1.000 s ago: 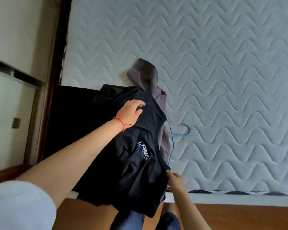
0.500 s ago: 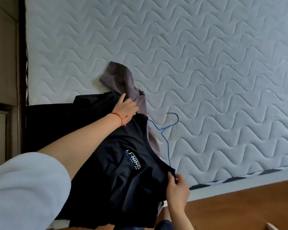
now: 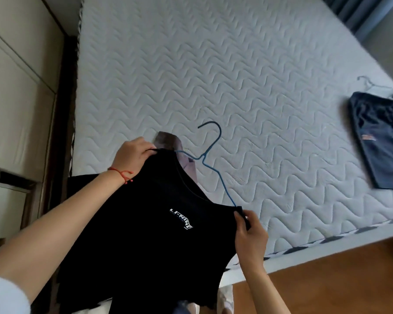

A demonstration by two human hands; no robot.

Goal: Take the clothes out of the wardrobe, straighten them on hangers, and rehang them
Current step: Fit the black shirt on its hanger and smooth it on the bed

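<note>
Both hands pinch a black shirt (image 3: 150, 223) at its shoulders, left hand (image 3: 134, 155) at eleven o'clock, right hand (image 3: 250, 234) at four, apparently squaring it on the blue hanger (image 3: 210, 152).

We hold the T-shirt (image 3: 145, 223) over the near edge of the mattress (image 3: 236, 75), left hand (image 3: 132, 155) at one shoulder, right hand (image 3: 250, 232) at the other. The hanger (image 3: 210, 150) runs between our fingers, hook beyond them, over another garment (image 3: 168, 143). Far right of our right fingers lies a second shirt (image 3: 381, 137), with a second hanger (image 3: 370, 83) behind it
</note>
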